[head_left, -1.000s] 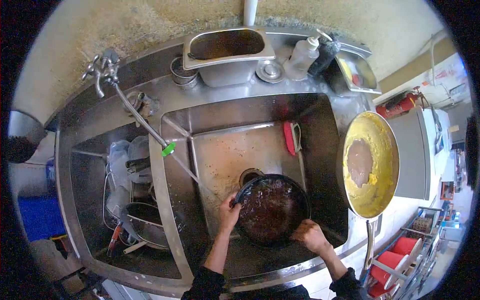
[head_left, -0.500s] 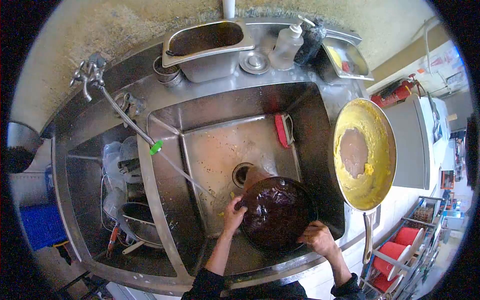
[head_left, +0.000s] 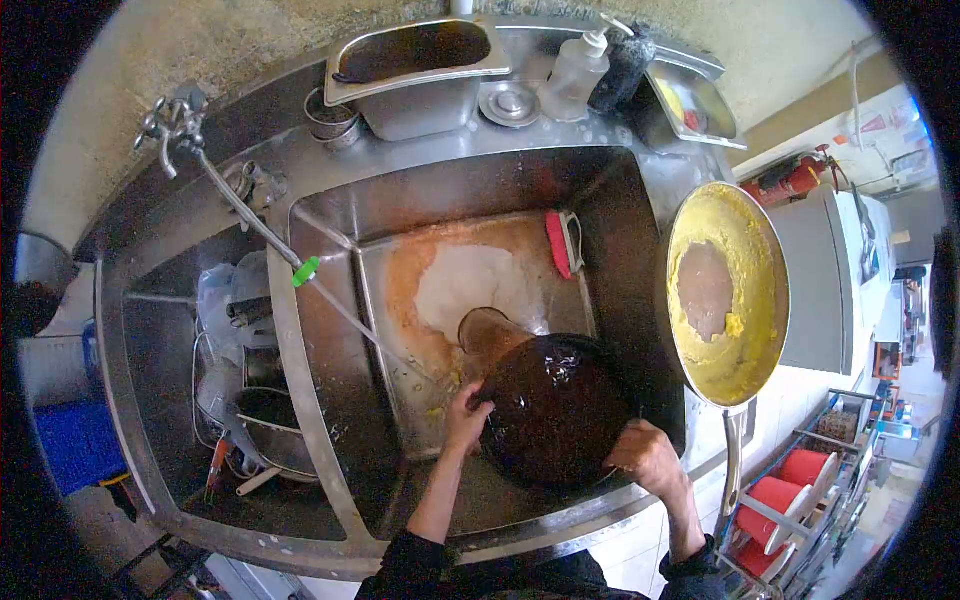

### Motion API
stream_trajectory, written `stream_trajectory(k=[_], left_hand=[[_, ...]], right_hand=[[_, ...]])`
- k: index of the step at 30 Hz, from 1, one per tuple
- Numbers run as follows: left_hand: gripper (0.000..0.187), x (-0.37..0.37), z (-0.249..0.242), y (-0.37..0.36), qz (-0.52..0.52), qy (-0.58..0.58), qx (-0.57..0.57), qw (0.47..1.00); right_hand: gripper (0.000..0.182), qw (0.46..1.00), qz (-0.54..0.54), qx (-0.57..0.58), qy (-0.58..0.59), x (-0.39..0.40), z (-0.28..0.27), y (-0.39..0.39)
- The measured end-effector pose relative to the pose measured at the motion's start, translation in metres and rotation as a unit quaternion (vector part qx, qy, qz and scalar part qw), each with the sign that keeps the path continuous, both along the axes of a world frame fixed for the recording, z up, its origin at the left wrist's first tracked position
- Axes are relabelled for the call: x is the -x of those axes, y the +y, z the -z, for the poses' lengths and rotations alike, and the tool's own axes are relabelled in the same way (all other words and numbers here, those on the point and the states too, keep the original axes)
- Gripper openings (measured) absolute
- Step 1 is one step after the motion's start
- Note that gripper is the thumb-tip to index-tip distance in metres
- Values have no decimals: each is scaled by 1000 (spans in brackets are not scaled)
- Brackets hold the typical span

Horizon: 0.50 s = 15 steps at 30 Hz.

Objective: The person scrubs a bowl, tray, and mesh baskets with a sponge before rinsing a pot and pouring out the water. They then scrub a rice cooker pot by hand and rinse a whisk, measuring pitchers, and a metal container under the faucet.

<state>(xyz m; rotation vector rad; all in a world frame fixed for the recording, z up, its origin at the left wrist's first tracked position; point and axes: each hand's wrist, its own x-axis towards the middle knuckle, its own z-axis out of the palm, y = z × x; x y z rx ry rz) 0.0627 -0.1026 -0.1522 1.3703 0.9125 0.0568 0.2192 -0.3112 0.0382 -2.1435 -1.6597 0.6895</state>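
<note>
A dark round pan [head_left: 555,425] is tilted over the front right part of the sink basin [head_left: 420,430], and brownish liquid [head_left: 487,338] pours off its far edge. On the pan's left rim my left hand [head_left: 465,415] is closed. My right hand [head_left: 645,457] grips the rim at the lower right. Pale, foamy liquid with an orange edge spreads over the basin floor. A thin stream of water runs from the hose [head_left: 250,220] with a green clip [head_left: 306,271] into the basin.
A pink scrubber [head_left: 558,245] leans at the basin's right wall. The yellow-coated frying pan [head_left: 728,290] rests on the right. Behind are a steel container [head_left: 420,110], a pump bottle [head_left: 575,75] and a tray [head_left: 690,105]. The left basin holds pans [head_left: 275,430] and plastic bags [head_left: 220,300].
More liquid has poured from the dark pan, and a pale, foamy pool now covers much of the basin floor and the drain. Both hands still hold the pan; the view has shifted slightly.
</note>
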Motion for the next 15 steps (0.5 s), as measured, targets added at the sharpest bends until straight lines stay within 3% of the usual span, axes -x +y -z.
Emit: stream_trajectory(k=[3, 7, 9, 15], left_hand=[[44, -13, -37, 9, -12, 44, 45, 998], [42, -3, 3, 0, -79, -20, 72, 994], [40, -5, -4, 1, -107, -8, 114, 988], [34, -8, -22, 11, -76, 12, 100, 992]], right_hand=[[10, 1000, 8, -10, 0, -1, 1, 0], [11, 999, 33, -20, -6, 1, 7, 0], [9, 1000, 14, -13, -5, 0, 4, 4], [12, 1000, -3, -3, -5, -3, -9, 22]])
